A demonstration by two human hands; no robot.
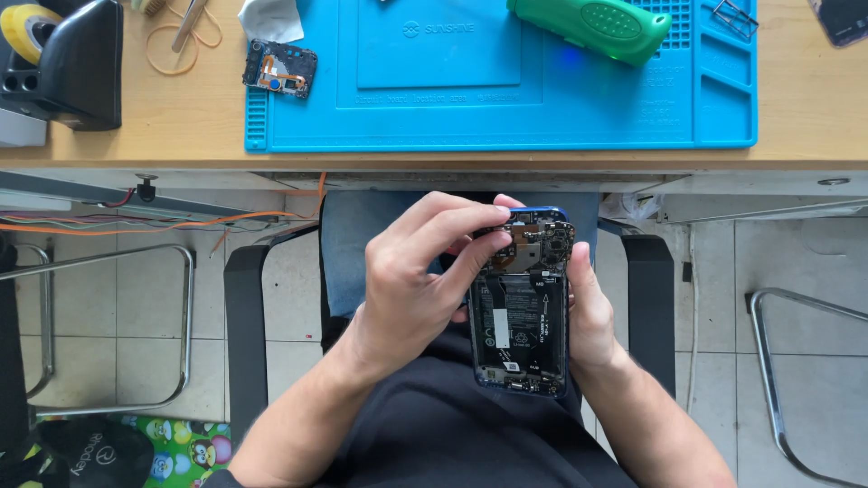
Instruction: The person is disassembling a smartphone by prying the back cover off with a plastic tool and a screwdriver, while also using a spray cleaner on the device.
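**Opened phone held over the lap, fingers at its top board**

The phone [522, 307] is held in the air above the person's lap, below the tabletop [127, 126] edge, back cover off, with battery and circuit board exposed. The right hand [588, 312] cradles it along its right edge, fingers wrapped behind and closed on the frame. The left hand [411, 280] reaches across from the left; its thumb and forefinger are pinched nearly together at the upper board, by the camera area. Whether they grip a small part or just press there is too small to tell.

On the tabletop lie a blue mat [506, 108], a green tool [592, 27] and a loose board piece [279, 69] at the mat's left corner.

Risks, as I judge them: with the phone over the lap and not the mat, any screw or connector lifted free could drop to the floor. A hard pull at the board might tear a thin flex cable. A loosened one-handed hold could let the phone slip.
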